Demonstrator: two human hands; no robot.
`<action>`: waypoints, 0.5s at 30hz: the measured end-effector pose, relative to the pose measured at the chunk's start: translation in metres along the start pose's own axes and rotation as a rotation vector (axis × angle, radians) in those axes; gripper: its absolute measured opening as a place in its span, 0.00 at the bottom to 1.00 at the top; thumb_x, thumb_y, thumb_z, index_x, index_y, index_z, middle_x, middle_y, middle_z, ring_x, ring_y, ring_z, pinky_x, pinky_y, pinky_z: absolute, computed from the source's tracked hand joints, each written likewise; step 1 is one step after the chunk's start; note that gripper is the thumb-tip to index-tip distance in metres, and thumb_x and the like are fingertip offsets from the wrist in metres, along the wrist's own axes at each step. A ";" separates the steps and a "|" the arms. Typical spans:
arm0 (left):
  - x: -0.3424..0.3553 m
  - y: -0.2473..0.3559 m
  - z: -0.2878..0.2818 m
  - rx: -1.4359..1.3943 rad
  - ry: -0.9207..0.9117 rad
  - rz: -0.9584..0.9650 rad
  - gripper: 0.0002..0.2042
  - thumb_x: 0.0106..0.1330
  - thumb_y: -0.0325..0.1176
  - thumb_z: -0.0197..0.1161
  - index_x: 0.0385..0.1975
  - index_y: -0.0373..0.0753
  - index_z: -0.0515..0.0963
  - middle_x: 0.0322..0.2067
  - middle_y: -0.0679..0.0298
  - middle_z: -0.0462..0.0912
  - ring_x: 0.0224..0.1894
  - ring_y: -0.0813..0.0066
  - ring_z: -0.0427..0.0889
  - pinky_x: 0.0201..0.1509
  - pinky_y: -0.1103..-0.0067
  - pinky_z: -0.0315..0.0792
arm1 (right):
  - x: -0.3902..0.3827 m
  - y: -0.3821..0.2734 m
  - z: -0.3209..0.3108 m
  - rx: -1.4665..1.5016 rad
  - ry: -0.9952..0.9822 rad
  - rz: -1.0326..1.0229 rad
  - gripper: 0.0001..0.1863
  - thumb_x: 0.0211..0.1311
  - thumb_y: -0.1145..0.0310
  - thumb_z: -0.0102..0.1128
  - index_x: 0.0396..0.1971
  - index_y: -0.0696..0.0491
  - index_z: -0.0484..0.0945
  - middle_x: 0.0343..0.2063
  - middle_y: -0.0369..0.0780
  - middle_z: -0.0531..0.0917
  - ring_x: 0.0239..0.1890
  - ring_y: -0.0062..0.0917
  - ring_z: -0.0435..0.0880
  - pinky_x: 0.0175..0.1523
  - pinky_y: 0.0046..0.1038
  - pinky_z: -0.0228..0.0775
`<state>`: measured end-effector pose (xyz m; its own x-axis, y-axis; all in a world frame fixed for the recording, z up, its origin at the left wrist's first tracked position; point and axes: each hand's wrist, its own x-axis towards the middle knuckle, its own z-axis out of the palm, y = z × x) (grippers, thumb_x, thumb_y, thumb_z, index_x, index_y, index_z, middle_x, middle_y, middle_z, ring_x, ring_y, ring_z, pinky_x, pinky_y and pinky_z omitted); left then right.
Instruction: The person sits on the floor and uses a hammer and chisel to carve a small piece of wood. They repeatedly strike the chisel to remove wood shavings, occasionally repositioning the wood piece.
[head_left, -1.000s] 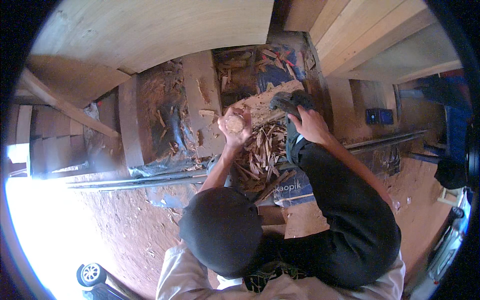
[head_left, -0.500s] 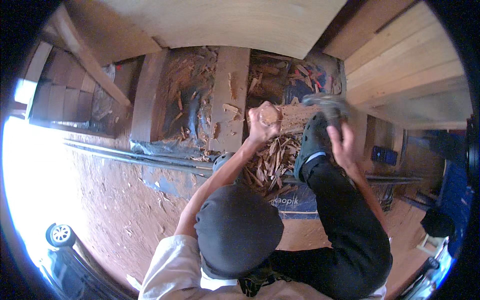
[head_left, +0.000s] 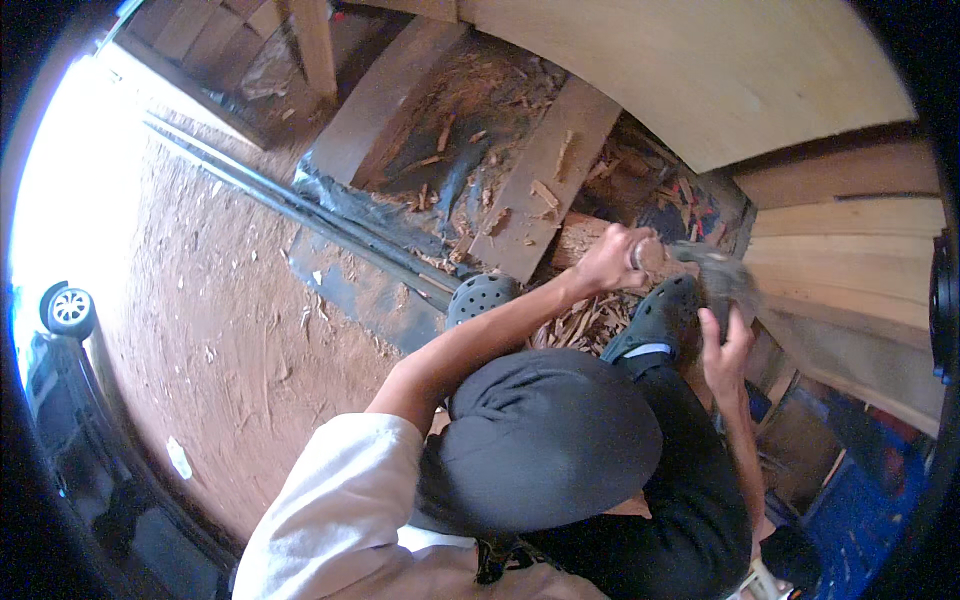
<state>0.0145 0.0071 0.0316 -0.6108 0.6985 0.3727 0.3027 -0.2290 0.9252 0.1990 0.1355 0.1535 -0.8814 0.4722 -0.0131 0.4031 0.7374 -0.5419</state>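
Note:
My left hand is wrapped around the upright handle of a chisel. Its round wooden butt faces up, and the blade is hidden below my fist. Under and beside that hand lies a rough-cut piece of wood. My right hand grips a hammer, smeared by motion. The hammer's grey head is just right of the chisel butt, and I cannot tell whether they touch. My right shoe, a dark clog, is close below the work.
Wood chips pile up between my feet. My left clog rests near long pipes. Broad planks lie beyond, strewn with shavings. Pale wooden panels stand at the right. A dark car is at lower left.
The view has turned, so the scene sits tilted. The hammer has come from beyond the right clog to just right of the chisel butt. Both hands keep their grips.

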 end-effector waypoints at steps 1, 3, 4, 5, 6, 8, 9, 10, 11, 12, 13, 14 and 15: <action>0.000 0.000 -0.001 0.004 -0.005 -0.015 0.18 0.36 0.32 0.62 0.30 0.30 0.73 0.19 0.48 0.76 0.22 0.51 0.76 0.29 0.67 0.71 | 0.001 0.001 -0.001 0.103 0.047 0.112 0.18 0.63 0.58 0.52 0.40 0.59 0.72 0.31 0.42 0.76 0.35 0.32 0.73 0.42 0.31 0.62; -0.002 0.000 0.000 -0.005 -0.031 -0.055 0.12 0.37 0.30 0.61 0.24 0.32 0.72 0.16 0.49 0.74 0.21 0.49 0.75 0.25 0.67 0.70 | -0.003 -0.001 -0.015 0.276 0.141 0.289 0.11 0.66 0.61 0.49 0.33 0.55 0.70 0.18 0.33 0.68 0.18 0.13 0.67 0.21 0.17 0.59; -0.002 0.000 0.000 -0.002 0.038 -0.010 0.11 0.38 0.29 0.61 0.22 0.33 0.71 0.16 0.49 0.73 0.21 0.49 0.75 0.25 0.66 0.69 | -0.004 -0.004 -0.026 0.397 0.167 0.229 0.12 0.66 0.61 0.48 0.35 0.56 0.70 0.18 0.34 0.69 0.18 0.14 0.67 0.20 0.17 0.60; -0.002 -0.001 0.001 0.006 0.036 -0.014 0.11 0.38 0.29 0.61 0.22 0.33 0.71 0.16 0.49 0.73 0.21 0.49 0.75 0.25 0.66 0.69 | -0.005 -0.007 -0.038 0.520 0.196 0.175 0.13 0.66 0.60 0.47 0.37 0.57 0.70 0.18 0.35 0.70 0.17 0.16 0.68 0.20 0.18 0.61; -0.002 -0.002 0.001 0.011 0.027 -0.018 0.11 0.38 0.29 0.61 0.22 0.33 0.71 0.16 0.49 0.73 0.20 0.49 0.75 0.25 0.66 0.69 | -0.006 -0.011 -0.049 0.684 0.226 0.073 0.15 0.67 0.60 0.46 0.39 0.58 0.70 0.18 0.35 0.71 0.16 0.18 0.68 0.19 0.19 0.62; -0.001 -0.003 0.003 0.001 0.009 -0.026 0.11 0.38 0.29 0.61 0.22 0.33 0.71 0.16 0.49 0.73 0.20 0.49 0.75 0.25 0.66 0.69 | -0.005 -0.018 -0.056 0.710 0.376 -0.116 0.15 0.68 0.58 0.44 0.39 0.57 0.68 0.14 0.32 0.63 0.15 0.12 0.61 0.15 0.13 0.51; 0.000 -0.004 0.003 -0.012 0.004 -0.027 0.11 0.37 0.29 0.61 0.22 0.33 0.71 0.15 0.49 0.73 0.20 0.49 0.75 0.25 0.67 0.69 | -0.004 -0.020 -0.056 0.788 0.447 -0.164 0.17 0.67 0.57 0.45 0.39 0.57 0.67 0.14 0.31 0.63 0.15 0.13 0.62 0.16 0.14 0.53; 0.000 -0.004 0.004 -0.028 0.001 -0.024 0.11 0.37 0.29 0.61 0.21 0.33 0.70 0.15 0.49 0.73 0.20 0.50 0.74 0.25 0.67 0.69 | -0.002 -0.021 -0.048 0.748 0.427 -0.312 0.18 0.67 0.55 0.46 0.38 0.58 0.66 0.16 0.32 0.63 0.15 0.14 0.61 0.17 0.15 0.52; 0.001 -0.004 0.006 -0.045 -0.006 -0.046 0.11 0.37 0.29 0.61 0.21 0.32 0.70 0.15 0.49 0.73 0.19 0.50 0.74 0.25 0.67 0.69 | 0.002 -0.020 -0.038 0.761 0.462 -0.404 0.19 0.67 0.54 0.46 0.37 0.58 0.65 0.17 0.32 0.63 0.15 0.14 0.61 0.17 0.16 0.52; 0.002 -0.005 0.006 -0.059 -0.015 -0.066 0.11 0.37 0.29 0.61 0.21 0.32 0.70 0.15 0.49 0.73 0.19 0.50 0.74 0.25 0.67 0.69 | 0.006 -0.020 -0.026 0.726 0.377 -0.481 0.20 0.65 0.53 0.49 0.38 0.58 0.66 0.18 0.34 0.67 0.17 0.15 0.63 0.20 0.15 0.55; 0.002 -0.004 0.006 -0.071 -0.031 -0.092 0.11 0.37 0.30 0.61 0.21 0.32 0.70 0.15 0.49 0.73 0.19 0.50 0.74 0.25 0.67 0.69 | 0.008 -0.020 -0.011 0.416 0.347 -0.535 0.19 0.64 0.54 0.50 0.41 0.57 0.69 0.20 0.37 0.71 0.20 0.16 0.67 0.26 0.17 0.61; 0.002 -0.004 0.006 0.013 0.003 -0.021 0.11 0.37 0.30 0.60 0.21 0.32 0.70 0.15 0.49 0.73 0.18 0.51 0.74 0.25 0.67 0.68 | 0.011 -0.019 -0.005 0.150 0.278 -0.465 0.19 0.63 0.56 0.51 0.40 0.59 0.70 0.24 0.38 0.74 0.24 0.19 0.69 0.32 0.21 0.63; 0.004 -0.003 0.005 -0.003 -0.016 -0.030 0.11 0.37 0.30 0.60 0.21 0.32 0.70 0.15 0.50 0.73 0.18 0.51 0.74 0.24 0.68 0.69 | 0.012 -0.020 0.000 -0.103 0.143 -0.346 0.19 0.63 0.57 0.52 0.40 0.61 0.72 0.28 0.40 0.77 0.29 0.22 0.72 0.37 0.25 0.65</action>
<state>0.0151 0.0143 0.0296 -0.6076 0.7159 0.3439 0.2824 -0.2100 0.9360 0.1805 0.1267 0.1642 -0.9295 0.2438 0.2766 0.1169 0.9063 -0.4062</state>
